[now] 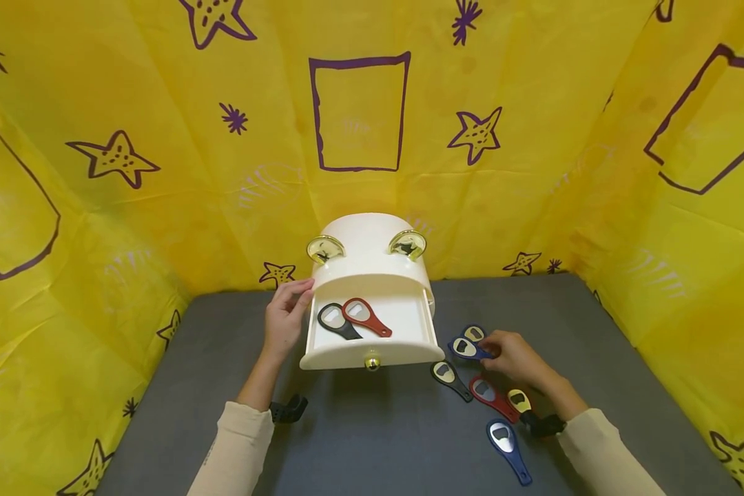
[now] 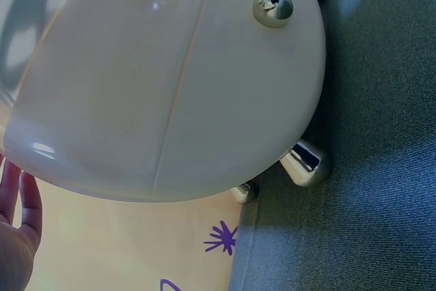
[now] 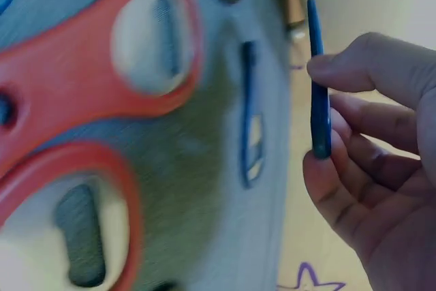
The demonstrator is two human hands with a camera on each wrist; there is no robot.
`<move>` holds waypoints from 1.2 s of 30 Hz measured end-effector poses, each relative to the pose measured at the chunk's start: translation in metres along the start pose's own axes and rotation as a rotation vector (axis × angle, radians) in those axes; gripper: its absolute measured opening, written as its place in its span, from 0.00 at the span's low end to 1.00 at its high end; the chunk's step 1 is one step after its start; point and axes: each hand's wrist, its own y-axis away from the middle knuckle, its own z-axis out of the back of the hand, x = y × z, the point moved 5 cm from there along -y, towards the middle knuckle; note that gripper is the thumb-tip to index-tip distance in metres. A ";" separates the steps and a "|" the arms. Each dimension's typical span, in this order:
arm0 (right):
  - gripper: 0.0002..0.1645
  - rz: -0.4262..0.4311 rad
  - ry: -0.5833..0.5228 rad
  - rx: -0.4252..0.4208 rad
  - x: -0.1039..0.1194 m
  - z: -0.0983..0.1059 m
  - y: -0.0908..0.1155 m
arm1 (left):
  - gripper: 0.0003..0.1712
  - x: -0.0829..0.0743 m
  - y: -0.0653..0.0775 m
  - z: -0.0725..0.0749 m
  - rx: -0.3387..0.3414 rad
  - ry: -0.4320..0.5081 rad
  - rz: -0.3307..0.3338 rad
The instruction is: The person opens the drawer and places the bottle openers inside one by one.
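A white rounded box [image 1: 372, 241] stands with its upper drawer [image 1: 406, 317] pulled out. Inside the drawer lie a black bottle opener [image 1: 350, 331] and a red bottle opener [image 1: 379, 326], partly overlapping. My left hand [image 1: 283, 324] rests its fairly straight fingers against the box's left side, by the drawer opening. To the right of the box, my right hand [image 1: 516, 355] pinches a blue bottle opener [image 3: 319, 110] between thumb and fingers, held edge-on in the right wrist view. Behind it another blue bottle opener [image 1: 474, 333] lies on the table.
More bottle openers lie below my right hand: a black one [image 1: 444, 373], a red one [image 1: 485, 391], a blue one [image 1: 503, 438] and a partly hidden one [image 1: 519, 399]. Gold round ornaments [image 1: 408, 242] stick up from the box. Yellow patterned cloth [image 1: 359, 117] surrounds the grey table [image 1: 372, 441].
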 end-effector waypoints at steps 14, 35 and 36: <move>0.13 0.062 -0.115 -0.134 0.044 0.050 -0.009 | 0.11 0.000 0.000 0.000 -0.005 0.003 0.007; 0.15 0.136 -0.075 -0.243 0.111 0.102 -0.026 | 0.12 0.002 0.001 -0.001 -0.006 0.054 -0.090; 0.15 0.146 -0.077 -0.240 0.115 0.103 -0.027 | 0.12 0.003 0.001 0.000 -0.005 0.052 -0.088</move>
